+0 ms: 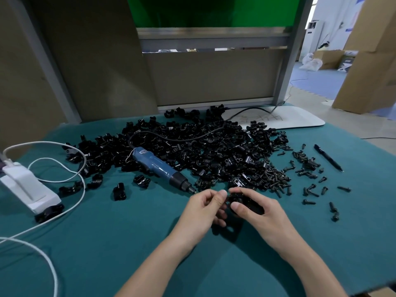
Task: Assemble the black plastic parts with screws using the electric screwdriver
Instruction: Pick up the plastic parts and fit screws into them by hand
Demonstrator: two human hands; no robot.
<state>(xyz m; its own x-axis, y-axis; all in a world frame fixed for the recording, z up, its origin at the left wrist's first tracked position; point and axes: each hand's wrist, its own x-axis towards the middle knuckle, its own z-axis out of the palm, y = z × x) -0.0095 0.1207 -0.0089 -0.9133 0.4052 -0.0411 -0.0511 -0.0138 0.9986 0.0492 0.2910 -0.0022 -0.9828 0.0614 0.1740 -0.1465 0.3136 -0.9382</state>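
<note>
A big heap of black plastic parts (203, 146) covers the middle of the green cloth. The blue electric screwdriver (158, 166) lies on its side at the heap's near edge, tip pointing toward my hands. Black screws (308, 174) are scattered to the right. My right hand (259, 213) grips a black plastic part (246, 203) just above the cloth. My left hand (205, 207) meets it from the left, thumb and forefinger pinched at the part's edge; whether a screw sits between them is hidden.
A white power adapter (27, 187) with white cables (64, 181) sits at the left edge. A black pen (327, 157) lies far right, a white board (282, 118) behind the heap. Loose black parts (119, 190) lie left of the screwdriver. A partition wall (210, 76) stands behind the table.
</note>
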